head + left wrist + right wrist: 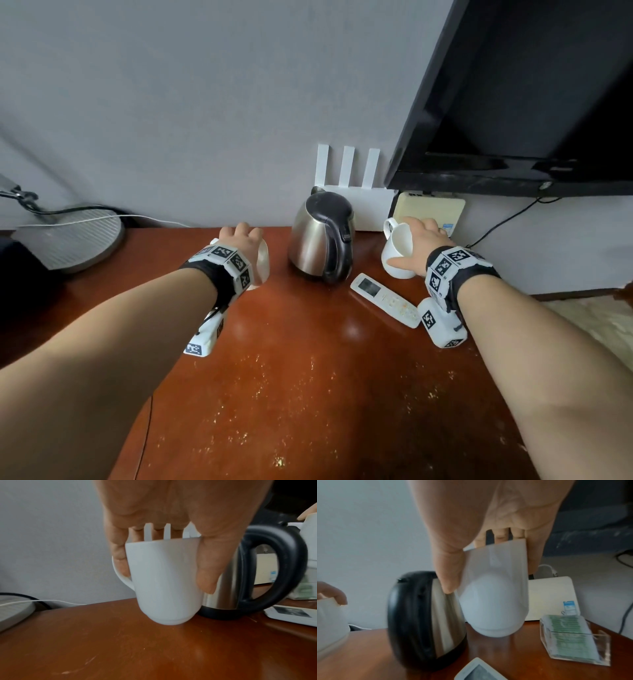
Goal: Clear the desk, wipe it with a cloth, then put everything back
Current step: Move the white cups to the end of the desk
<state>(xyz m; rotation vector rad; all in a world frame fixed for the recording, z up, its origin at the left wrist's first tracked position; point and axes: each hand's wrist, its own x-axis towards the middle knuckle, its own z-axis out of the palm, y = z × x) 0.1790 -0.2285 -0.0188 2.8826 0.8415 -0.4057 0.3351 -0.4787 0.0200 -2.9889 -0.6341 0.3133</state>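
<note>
Desk [308, 377] with two white mugs, left hand's [164, 581], right hand's [494, 601], each gripped.

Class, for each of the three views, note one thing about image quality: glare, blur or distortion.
Head view: glare spots on the desk, wide-angle bending at the edges. Left wrist view: kettle handle motion-blurred. Right wrist view: mug and kettle soft and smeared.

Two white mugs [397, 251] [164, 580] held tilted beside a steel kettle [320, 236] on the desk [308, 359].
</note>
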